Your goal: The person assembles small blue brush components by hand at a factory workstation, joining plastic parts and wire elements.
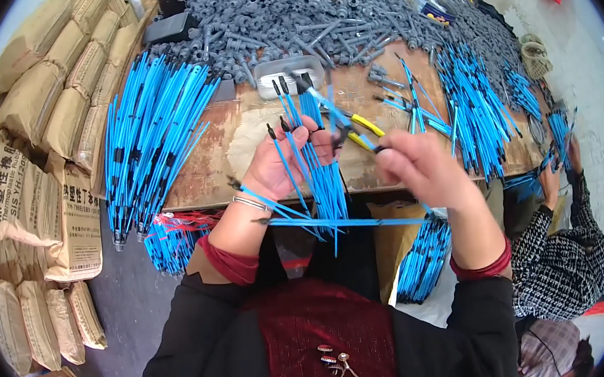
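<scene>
Several thin blue rods with black tips (300, 156) are in my left hand (271, 166), its fingers closed round them. Just right of those stands a thicker bunch of blue rods (326, 179) at the table's front edge. More rods (320, 223) lie crosswise beneath my left wrist. My right hand (427, 165) is closed, with thumb and finger pinching the dark end of a blue rod (330, 104), which slants up to the left and is smeared by motion. Behind that rod, yellow-handled pliers (367, 125) lie on the table. A translucent tray (289, 66) sits beyond the rods.
Grey plastic fittings (257, 25) are heaped along the back of the wooden table (238, 129). Large blue rod bundles lie left (158, 129) and right (476, 113). Brown paper sacks (32, 105) are stacked at left. A co-worker's hand (550, 183) handles rods at far right.
</scene>
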{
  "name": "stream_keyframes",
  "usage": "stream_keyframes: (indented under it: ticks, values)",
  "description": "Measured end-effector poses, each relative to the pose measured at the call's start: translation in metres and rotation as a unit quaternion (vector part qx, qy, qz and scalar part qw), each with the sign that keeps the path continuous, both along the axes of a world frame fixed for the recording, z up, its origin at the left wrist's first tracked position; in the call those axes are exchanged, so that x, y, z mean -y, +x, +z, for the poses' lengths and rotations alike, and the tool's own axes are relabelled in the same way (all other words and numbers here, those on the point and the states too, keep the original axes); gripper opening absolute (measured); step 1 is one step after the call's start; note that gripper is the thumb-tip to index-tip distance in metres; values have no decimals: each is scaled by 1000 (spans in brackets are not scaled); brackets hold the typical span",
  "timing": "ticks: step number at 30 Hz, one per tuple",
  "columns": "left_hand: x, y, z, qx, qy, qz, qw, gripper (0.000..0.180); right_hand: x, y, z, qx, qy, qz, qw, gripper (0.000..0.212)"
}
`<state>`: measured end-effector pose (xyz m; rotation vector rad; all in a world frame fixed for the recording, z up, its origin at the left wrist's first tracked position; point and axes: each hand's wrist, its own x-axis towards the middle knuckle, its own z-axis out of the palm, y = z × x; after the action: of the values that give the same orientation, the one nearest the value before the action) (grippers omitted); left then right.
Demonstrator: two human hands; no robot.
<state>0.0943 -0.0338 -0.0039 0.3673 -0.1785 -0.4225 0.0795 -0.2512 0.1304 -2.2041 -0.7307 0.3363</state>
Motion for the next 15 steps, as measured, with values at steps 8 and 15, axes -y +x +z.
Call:
stream_keyframes:
  ticks: [8, 15]
  values:
    - [6, -4, 8, 69, 52, 20, 996, 22, -15, 2, -63, 112, -39, -67, 991, 20]
    - [1, 3, 3, 60, 6, -28, 998, 20, 82, 110, -112, 225, -305, -375, 846, 27]
